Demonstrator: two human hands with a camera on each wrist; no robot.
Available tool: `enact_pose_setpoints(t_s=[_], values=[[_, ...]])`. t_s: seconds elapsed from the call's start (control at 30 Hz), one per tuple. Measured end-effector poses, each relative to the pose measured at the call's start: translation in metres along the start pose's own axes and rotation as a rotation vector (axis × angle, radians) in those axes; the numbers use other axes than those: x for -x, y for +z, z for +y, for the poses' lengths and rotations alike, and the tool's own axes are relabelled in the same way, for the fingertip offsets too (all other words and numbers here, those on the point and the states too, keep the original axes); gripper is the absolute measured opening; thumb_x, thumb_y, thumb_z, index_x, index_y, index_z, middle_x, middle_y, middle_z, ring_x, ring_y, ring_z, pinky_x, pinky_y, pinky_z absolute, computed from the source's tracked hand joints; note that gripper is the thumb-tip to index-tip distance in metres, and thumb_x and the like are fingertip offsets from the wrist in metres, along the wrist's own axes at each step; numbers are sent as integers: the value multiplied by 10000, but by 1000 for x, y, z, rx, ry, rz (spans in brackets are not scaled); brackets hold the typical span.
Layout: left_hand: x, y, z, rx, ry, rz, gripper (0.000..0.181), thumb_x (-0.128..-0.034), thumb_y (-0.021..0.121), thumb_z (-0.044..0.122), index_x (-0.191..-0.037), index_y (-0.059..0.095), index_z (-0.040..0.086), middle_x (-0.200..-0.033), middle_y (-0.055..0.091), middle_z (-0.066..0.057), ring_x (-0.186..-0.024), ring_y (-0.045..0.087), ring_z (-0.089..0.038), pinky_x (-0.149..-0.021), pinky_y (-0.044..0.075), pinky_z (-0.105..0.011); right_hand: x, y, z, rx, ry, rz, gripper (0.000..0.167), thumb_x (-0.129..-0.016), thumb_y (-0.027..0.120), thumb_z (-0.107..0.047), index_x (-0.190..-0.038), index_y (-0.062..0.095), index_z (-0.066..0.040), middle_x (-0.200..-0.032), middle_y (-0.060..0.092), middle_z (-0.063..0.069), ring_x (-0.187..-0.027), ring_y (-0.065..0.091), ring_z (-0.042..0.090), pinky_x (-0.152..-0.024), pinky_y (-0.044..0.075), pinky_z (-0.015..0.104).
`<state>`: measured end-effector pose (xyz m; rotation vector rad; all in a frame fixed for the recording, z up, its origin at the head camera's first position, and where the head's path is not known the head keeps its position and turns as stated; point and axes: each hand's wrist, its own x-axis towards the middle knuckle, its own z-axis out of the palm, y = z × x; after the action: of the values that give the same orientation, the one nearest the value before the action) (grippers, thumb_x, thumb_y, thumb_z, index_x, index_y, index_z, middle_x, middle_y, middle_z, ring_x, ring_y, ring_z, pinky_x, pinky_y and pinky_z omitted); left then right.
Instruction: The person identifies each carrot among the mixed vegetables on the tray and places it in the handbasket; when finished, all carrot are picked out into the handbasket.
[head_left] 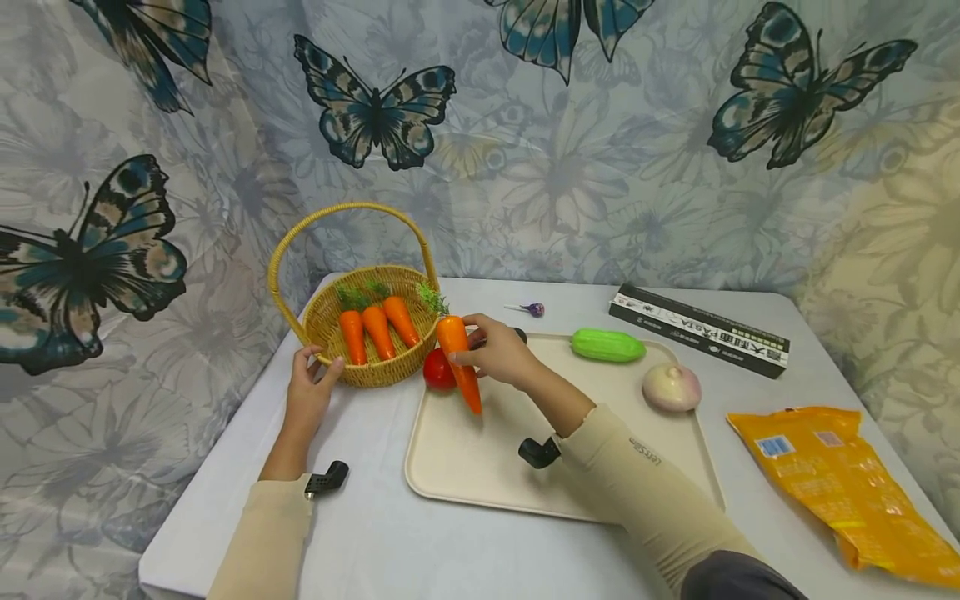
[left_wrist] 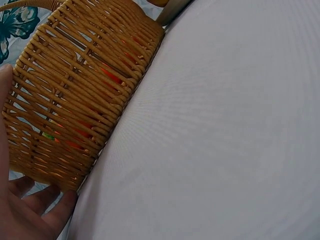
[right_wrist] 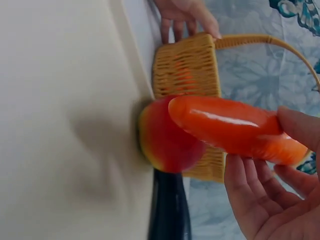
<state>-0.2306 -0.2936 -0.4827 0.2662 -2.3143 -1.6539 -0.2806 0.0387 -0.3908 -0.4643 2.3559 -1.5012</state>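
Observation:
My right hand [head_left: 501, 353] pinches an orange carrot [head_left: 468, 388] between thumb and fingers, above the tray's left edge, its tip pointing down and its green top towards the basket. In the right wrist view the carrot [right_wrist: 225, 122] crosses in front of a red and yellow round fruit [right_wrist: 160, 135]. My left hand [head_left: 306, 400] grips the near left side of a wicker basket [head_left: 393, 371], thumb at the rim; in the left wrist view its fingers [left_wrist: 60, 210] reach the basket's lower edge. Three carrots [head_left: 378, 332] with green tops lie inside the basket.
A beige tray [head_left: 480, 475] bears a green cucumber-like vegetable [head_left: 607, 345], a pinkish-white bulb [head_left: 672, 387] and a dark long object [right_wrist: 170, 205], partly hidden. Behind lie a lollipop [head_left: 534, 309] and a black pasta box [head_left: 697, 332]. An orange packet [head_left: 840, 483] lies right.

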Motion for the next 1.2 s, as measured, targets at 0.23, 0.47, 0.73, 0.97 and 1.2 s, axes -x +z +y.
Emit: enact_pose_setpoints(t_s=[0.23, 0.47, 0.73, 0.97, 1.2], values=[[-3, 0, -2, 6, 28, -13, 644, -919, 650, 454, -1350, 321, 107, -1579, 193, -65, -1418, 259, -310, -1085, 314, -509, -43, 1, -23, 59, -54, 15, 669, -839, 790, -237, -1416, 463, -155, -1065, 603, 88, -812, 661, 232, -670, 586, 396], [-1, -3, -2, 0, 8, 4, 642, -918, 641, 469, -1351, 324, 117, -1571, 216, -65, -1420, 258, -303, -1084, 315, -509, -88, 11, -45, 45, -131, -12, 722, -851, 776, -313, -1468, 416, -212, -1141, 576, 64, -864, 646, 255, -694, 575, 351], [2, -1, -2, 10, -16, -17, 670, -921, 639, 463, -1373, 307, 96, -1580, 198, -46, -1426, 243, -286, -1087, 311, -510, -118, 13, -58, 64, -156, -9, 697, -868, 757, -323, -1463, 406, -230, -1101, 573, 39, -771, 609, 256, -709, 561, 390], [1, 0, 1, 30, 2, -24, 646, -918, 650, 454, -1352, 325, 103, -1570, 210, -67, -1425, 244, -295, -1081, 318, -516, -142, 17, -58, 140, -183, 78, 699, -881, 738, -351, -1477, 398, -224, -1107, 594, 7, -853, 610, 175, -691, 535, 306], [-1, 2, 1, 2, -14, -14, 649, -909, 654, 472, -1351, 335, 119, -1543, 283, -86, -1417, 266, -289, -1062, 349, -509, -154, 37, -45, 210, -163, 56, 696, -903, 714, -340, -1493, 373, -199, -1164, 585, 37, -923, 615, 160, -723, 539, 262]])
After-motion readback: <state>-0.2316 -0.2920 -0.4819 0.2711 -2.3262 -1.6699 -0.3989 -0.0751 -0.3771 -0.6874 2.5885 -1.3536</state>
